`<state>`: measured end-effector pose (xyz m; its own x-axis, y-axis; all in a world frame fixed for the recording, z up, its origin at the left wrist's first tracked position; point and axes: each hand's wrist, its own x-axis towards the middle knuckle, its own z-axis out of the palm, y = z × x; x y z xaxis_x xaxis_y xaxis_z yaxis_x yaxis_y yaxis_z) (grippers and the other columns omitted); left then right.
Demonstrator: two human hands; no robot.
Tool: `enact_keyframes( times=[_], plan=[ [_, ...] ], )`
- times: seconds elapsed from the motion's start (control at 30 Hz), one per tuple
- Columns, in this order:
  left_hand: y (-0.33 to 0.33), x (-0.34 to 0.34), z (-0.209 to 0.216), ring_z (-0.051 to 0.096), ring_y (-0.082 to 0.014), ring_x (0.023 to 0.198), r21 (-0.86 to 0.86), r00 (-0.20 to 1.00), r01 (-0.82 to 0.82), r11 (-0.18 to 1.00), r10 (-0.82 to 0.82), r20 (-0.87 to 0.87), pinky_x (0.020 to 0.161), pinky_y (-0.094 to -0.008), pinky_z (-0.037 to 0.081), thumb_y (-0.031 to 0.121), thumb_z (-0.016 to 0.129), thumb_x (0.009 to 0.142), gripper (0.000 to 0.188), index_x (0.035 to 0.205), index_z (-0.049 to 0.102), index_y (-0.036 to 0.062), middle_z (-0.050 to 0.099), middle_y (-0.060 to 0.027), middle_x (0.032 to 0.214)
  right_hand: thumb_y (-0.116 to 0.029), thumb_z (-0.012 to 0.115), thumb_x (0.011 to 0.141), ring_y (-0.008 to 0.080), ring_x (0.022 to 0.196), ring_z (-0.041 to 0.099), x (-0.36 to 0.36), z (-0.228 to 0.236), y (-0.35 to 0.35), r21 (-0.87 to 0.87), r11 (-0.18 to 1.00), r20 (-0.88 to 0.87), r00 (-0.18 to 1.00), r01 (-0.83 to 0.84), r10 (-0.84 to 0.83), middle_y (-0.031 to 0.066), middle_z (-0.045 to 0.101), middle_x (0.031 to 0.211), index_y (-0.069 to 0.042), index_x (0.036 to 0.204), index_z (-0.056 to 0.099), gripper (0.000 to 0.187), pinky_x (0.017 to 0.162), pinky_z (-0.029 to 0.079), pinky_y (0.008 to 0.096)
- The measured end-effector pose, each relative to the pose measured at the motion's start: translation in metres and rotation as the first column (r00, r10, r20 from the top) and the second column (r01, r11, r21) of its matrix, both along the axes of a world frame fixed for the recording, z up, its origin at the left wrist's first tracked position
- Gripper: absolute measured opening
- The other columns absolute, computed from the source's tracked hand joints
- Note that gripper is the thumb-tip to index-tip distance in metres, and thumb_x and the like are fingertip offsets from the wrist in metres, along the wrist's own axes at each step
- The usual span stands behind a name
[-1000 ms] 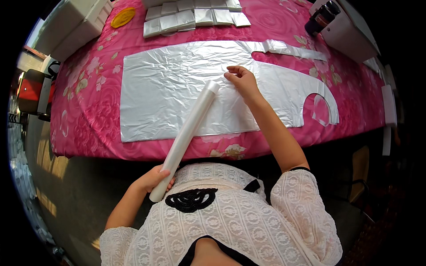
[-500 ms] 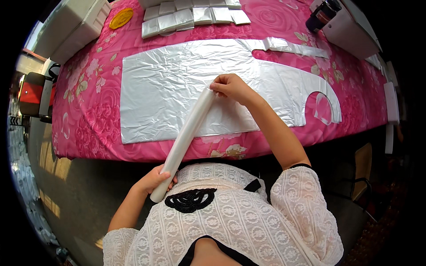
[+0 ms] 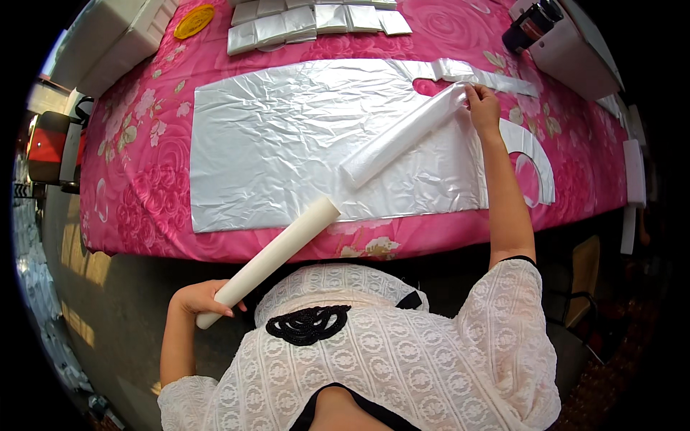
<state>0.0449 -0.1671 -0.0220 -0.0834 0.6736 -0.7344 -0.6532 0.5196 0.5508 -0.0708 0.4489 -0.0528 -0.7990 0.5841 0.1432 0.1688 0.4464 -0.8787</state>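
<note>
My left hand is wrapped round the lower end of a smooth off-white tube, which slants up over the table's front edge. Farther right, my right hand pinches the upper end of a rolled-up piece of clear, shiny plastic film. A gap separates the film roll from the tube. Beneath both lies a flat, crinkled silvery-white plastic apron, with a neck strap and a curved cut-out at its right end. Part of its right side is hidden by my right arm and the film roll.
A pink flowered cloth covers the table. Folded silvery packets are stacked at the back, near a yellow round lid. White foam boxes stand at the far left. A dark flask and white box stand far right.
The film roll has come off the tube, drawn up and right by my right hand. My left hand has moved the tube left and down.
</note>
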Motion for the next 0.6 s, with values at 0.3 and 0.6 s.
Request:
enact_keyframes(
  times=[0.3, 0.6],
  plan=[
    [0.119, -0.093, 0.055, 0.061, -0.0282, 0.083, -0.386, -0.004, 0.250, 0.888, -0.398, -0.917, 0.071, -0.0370, 0.048, 0.015, 0.071, 0.060, 0.052, 0.110, 0.058, 0.0126, 0.064, -0.0087, 0.092, -0.019, 0.060, 0.084, 0.0069, 0.060, 0.051, -0.024, -0.005, -0.084, -0.138, 0.940, -0.013, 0.950, -0.311, 0.313, 0.0016, 0.058, 0.067, 0.001, 0.084, 0.062, 0.020, 0.055, 0.041, 0.0219],
    [0.185, -0.104, 0.010, 0.042, -0.0307, 0.120, -0.145, -0.311, 0.536, 0.832, 0.035, -0.950, 0.099, -0.0411, 0.035, 0.020, 0.062, 0.073, 0.059, 0.126, 0.043, 0.0024, 0.044, -0.0134, 0.129, -0.020, 0.060, 0.084, 0.0131, 0.066, 0.055, -0.042, 0.013, -0.128, 0.031, 0.861, 0.149, 0.854, -0.508, 0.499, 0.0087, 0.062, 0.075, 0.001, 0.088, 0.062, 0.021, 0.062, 0.044, 0.0275]
  ],
)
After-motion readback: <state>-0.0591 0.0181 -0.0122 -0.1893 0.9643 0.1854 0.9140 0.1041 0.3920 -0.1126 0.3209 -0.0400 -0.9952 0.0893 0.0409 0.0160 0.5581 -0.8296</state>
